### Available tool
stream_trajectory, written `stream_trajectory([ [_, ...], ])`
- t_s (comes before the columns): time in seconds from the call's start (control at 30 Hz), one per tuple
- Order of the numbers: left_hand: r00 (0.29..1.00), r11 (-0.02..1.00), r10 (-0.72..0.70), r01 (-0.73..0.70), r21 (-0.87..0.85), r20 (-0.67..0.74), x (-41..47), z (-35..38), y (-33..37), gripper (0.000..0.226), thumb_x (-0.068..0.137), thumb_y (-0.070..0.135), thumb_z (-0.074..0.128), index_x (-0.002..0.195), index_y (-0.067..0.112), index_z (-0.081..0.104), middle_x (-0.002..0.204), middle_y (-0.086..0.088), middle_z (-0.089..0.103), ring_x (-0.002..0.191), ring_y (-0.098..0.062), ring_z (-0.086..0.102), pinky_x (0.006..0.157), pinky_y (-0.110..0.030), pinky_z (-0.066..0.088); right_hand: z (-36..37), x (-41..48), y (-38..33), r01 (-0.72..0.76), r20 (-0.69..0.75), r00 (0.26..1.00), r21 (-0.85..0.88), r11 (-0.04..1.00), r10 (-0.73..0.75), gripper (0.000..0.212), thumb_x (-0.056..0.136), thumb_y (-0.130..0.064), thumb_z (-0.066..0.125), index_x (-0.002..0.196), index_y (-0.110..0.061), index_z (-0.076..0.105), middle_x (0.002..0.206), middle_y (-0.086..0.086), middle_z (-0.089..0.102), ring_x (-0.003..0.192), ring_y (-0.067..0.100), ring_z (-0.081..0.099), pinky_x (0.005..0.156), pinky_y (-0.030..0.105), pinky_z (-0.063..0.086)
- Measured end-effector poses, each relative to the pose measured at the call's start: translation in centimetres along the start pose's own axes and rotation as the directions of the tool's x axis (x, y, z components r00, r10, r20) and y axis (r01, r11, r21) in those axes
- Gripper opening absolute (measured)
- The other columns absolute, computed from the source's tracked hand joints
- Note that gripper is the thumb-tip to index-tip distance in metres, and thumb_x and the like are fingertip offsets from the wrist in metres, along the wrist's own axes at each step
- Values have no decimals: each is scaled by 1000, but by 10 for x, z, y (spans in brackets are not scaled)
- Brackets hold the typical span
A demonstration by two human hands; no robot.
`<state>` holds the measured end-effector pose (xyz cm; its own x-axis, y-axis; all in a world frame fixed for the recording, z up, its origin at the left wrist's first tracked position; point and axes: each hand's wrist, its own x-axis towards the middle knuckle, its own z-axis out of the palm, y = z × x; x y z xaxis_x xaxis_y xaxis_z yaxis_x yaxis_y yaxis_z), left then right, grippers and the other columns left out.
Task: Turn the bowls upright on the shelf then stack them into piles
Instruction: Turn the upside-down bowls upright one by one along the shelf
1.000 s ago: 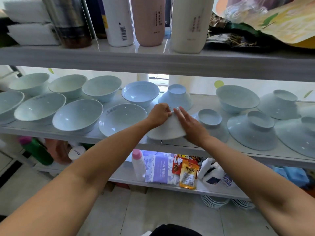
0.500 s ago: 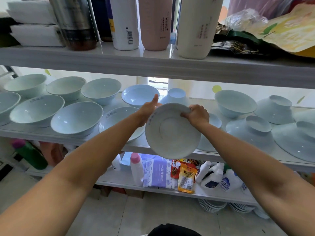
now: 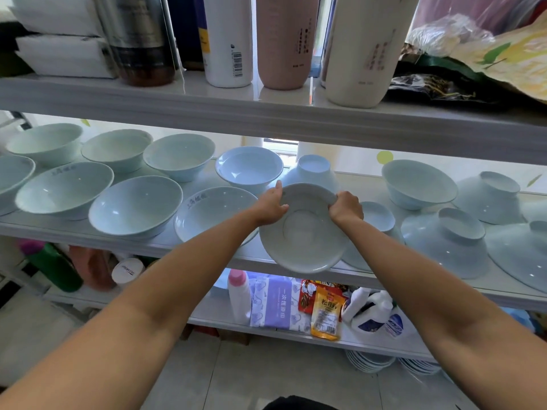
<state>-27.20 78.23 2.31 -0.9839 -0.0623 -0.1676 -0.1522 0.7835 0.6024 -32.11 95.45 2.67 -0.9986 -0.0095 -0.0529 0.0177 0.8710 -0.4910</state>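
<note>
A pale white bowl (image 3: 306, 232) is tilted with its inside facing me, just above the front edge of the middle shelf (image 3: 207, 253). My left hand (image 3: 270, 205) grips its rim on the left and my right hand (image 3: 346, 207) grips the rim on the right. Several upright pale bowls (image 3: 134, 204) fill the shelf's left half, the nearest one (image 3: 213, 213) just left of the held bowl. Upside-down bowls stand behind (image 3: 313, 170) and to the right (image 3: 450, 238), one (image 3: 377, 216) partly hidden by my right hand.
The upper shelf (image 3: 266, 113) hangs low over the bowls and carries tall bottles (image 3: 284, 39) and bags. The lower shelf holds bottles, a purple packet (image 3: 275, 303) and snack packets (image 3: 325, 315). Stacked plates (image 3: 370, 361) lie under it on the tiled floor.
The bowl was upside down on the shelf under both hands, then got lifted and flipped. It now sits lower and flatter near the shelf edge, opening facing me.
</note>
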Motion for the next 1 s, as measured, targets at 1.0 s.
stream_trajectory([
  [1.0, 997, 841, 75, -79, 536, 30, 96, 16, 21, 59, 103, 37, 18, 152, 14, -4, 160, 0, -12, 148, -22, -15, 120, -44, -5, 0, 78, 10, 467, 312, 884, -540, 700, -349, 62, 101, -41, 25, 152, -18, -1, 161, -2, -6, 148, 16, -8, 119, 45, -5],
])
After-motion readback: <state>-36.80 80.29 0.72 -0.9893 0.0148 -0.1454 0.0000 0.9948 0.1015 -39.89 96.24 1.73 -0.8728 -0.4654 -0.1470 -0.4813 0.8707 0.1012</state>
